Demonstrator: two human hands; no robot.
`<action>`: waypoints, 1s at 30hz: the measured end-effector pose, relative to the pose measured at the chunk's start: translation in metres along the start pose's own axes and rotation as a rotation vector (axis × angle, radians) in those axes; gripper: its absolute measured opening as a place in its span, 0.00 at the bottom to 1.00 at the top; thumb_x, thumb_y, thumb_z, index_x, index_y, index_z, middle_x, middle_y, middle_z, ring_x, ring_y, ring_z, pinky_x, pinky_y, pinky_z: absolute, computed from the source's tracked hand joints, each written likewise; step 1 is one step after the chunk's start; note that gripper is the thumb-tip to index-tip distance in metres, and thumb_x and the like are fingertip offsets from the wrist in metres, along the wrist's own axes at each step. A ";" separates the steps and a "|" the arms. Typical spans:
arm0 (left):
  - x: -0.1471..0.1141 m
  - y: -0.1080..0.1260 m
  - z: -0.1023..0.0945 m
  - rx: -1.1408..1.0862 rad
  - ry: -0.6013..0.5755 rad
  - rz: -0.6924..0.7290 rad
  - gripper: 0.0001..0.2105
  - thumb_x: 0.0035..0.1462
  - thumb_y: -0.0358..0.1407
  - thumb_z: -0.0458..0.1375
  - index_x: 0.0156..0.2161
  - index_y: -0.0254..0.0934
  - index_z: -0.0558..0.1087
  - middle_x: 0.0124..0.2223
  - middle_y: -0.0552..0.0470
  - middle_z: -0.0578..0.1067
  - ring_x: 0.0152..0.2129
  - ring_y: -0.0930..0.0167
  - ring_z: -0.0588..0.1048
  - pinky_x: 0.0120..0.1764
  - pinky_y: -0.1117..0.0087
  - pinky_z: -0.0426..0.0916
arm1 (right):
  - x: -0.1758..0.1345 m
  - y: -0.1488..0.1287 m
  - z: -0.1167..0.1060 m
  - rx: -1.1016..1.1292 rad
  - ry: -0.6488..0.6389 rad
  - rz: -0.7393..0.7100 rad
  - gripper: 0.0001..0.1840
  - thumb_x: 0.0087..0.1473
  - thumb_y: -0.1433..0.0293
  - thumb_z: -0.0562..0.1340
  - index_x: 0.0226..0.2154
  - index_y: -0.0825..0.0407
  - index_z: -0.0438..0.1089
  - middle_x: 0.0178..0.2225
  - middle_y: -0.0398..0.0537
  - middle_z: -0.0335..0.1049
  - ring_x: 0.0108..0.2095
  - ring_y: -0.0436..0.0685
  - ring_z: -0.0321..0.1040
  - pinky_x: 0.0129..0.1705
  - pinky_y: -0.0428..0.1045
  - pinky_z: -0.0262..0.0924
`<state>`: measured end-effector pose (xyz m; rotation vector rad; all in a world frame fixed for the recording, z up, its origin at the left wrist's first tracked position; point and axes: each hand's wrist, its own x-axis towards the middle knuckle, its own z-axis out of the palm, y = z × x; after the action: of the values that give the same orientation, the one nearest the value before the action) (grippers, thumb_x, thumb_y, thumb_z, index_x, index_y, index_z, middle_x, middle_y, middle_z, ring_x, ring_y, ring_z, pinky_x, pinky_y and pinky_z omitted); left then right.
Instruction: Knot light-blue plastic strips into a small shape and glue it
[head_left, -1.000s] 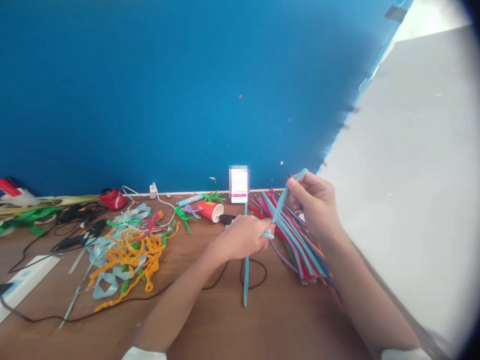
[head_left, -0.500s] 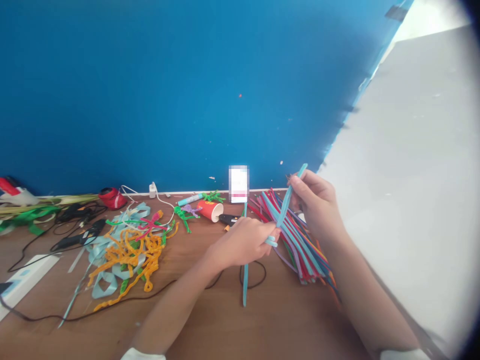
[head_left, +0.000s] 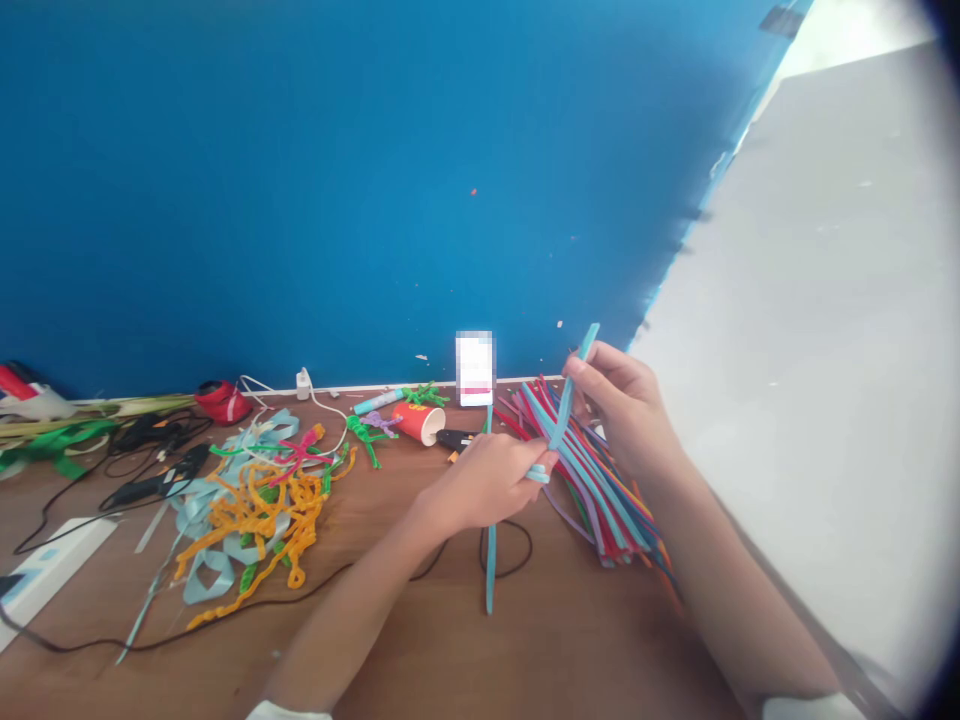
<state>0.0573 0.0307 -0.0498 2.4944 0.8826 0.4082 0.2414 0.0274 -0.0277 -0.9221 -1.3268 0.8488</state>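
Note:
Light blue pipe cleaners (head_left: pixel 564 412) slant between my two hands above the table. My left hand (head_left: pixel 495 482) is closed round their lower part, and short folded ends stick out below its fingers. Higher up, my right hand (head_left: pixel 622 398) pinches them between thumb and fingers, with the tips poking out above. How many strands are held is hard to tell. Under my left hand, a single blue pipe cleaner (head_left: pixel 490 575) lies on the table. A bundle of pipe cleaners (head_left: pixel 611 510) in red, blue, purple and orange rests beneath and beside my right hand.
Orange pipe cleaners (head_left: pixel 300 505) lie tangled with pale blue ribbon (head_left: pixel 199 505) on the left. A red paper cup (head_left: pixel 411 420), a black glue gun (head_left: pixel 454 439) and a lit phone (head_left: pixel 475 368) stand or lie near the blue wall. Black cable crosses the table towards a white power strip (head_left: pixel 64 570).
My right hand and the upper end of the held pipe cleaners have shifted slightly left. My left hand keeps its grip, and the view has moved a little.

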 end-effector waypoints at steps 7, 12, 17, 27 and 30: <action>0.001 -0.003 0.004 -0.010 0.076 -0.037 0.18 0.67 0.46 0.48 0.28 0.39 0.65 0.25 0.51 0.73 0.22 0.70 0.70 0.28 0.70 0.55 | 0.000 -0.001 0.000 -0.011 -0.001 -0.017 0.15 0.59 0.58 0.66 0.28 0.50 0.68 0.17 0.36 0.60 0.18 0.46 0.56 0.21 0.43 0.54; 0.000 -0.002 0.002 -0.100 0.118 -0.048 0.17 0.68 0.43 0.48 0.28 0.39 0.65 0.24 0.54 0.73 0.21 0.72 0.69 0.29 0.71 0.57 | 0.001 0.002 -0.002 0.036 0.047 -0.033 0.14 0.59 0.59 0.66 0.29 0.50 0.68 0.17 0.36 0.60 0.16 0.46 0.53 0.19 0.44 0.49; 0.001 -0.001 -0.002 -0.209 0.129 -0.040 0.19 0.70 0.42 0.45 0.27 0.39 0.64 0.24 0.55 0.73 0.22 0.74 0.69 0.31 0.71 0.59 | 0.001 0.002 -0.001 0.054 0.102 -0.081 0.14 0.60 0.60 0.66 0.28 0.50 0.68 0.16 0.36 0.58 0.17 0.47 0.51 0.20 0.45 0.47; 0.003 -0.011 0.004 -0.286 0.196 -0.062 0.10 0.56 0.21 0.47 0.30 0.40 0.59 0.26 0.56 0.75 0.30 0.71 0.75 0.38 0.72 0.64 | 0.001 0.001 0.001 0.084 0.163 -0.103 0.12 0.61 0.62 0.65 0.28 0.49 0.69 0.16 0.36 0.57 0.17 0.47 0.51 0.21 0.46 0.47; 0.002 -0.013 0.005 -0.278 0.233 -0.057 0.10 0.56 0.22 0.47 0.32 0.39 0.62 0.26 0.56 0.75 0.28 0.71 0.74 0.37 0.72 0.63 | -0.001 0.001 0.004 0.097 0.102 -0.052 0.12 0.61 0.62 0.65 0.29 0.50 0.70 0.16 0.36 0.59 0.18 0.47 0.53 0.21 0.45 0.49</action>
<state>0.0549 0.0393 -0.0605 2.1922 0.9133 0.7600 0.2371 0.0275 -0.0286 -0.8407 -1.2065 0.8080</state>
